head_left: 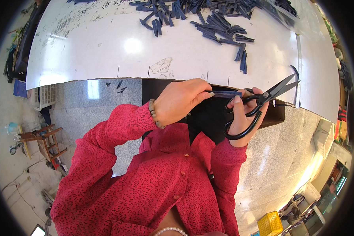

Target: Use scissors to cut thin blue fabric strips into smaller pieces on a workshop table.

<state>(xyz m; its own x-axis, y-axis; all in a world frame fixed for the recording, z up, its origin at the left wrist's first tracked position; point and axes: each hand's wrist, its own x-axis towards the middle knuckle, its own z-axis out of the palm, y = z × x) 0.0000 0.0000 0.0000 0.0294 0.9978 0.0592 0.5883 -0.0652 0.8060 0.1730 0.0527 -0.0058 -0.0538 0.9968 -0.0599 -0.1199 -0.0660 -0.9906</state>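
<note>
A short dark blue fabric strip is stretched level between my hands, just off the table's near edge. My left hand, with a beaded bracelet at the wrist, pinches the strip's left end between thumb and fingers. In my right hand hang black-handled scissors, the fingers through and around the loops. Their blades are parted and point up and right, away from the strip. The right thumb and a fingertip also press on the strip's right end. Similar dark blue strips lie in a loose heap on the table beyond.
The white table has a worn near edge and pen marks. At its far right lies a clear plastic bag. Below the edge is a dark open drawer or box. A wooden stool and yellow basket stand on the floor.
</note>
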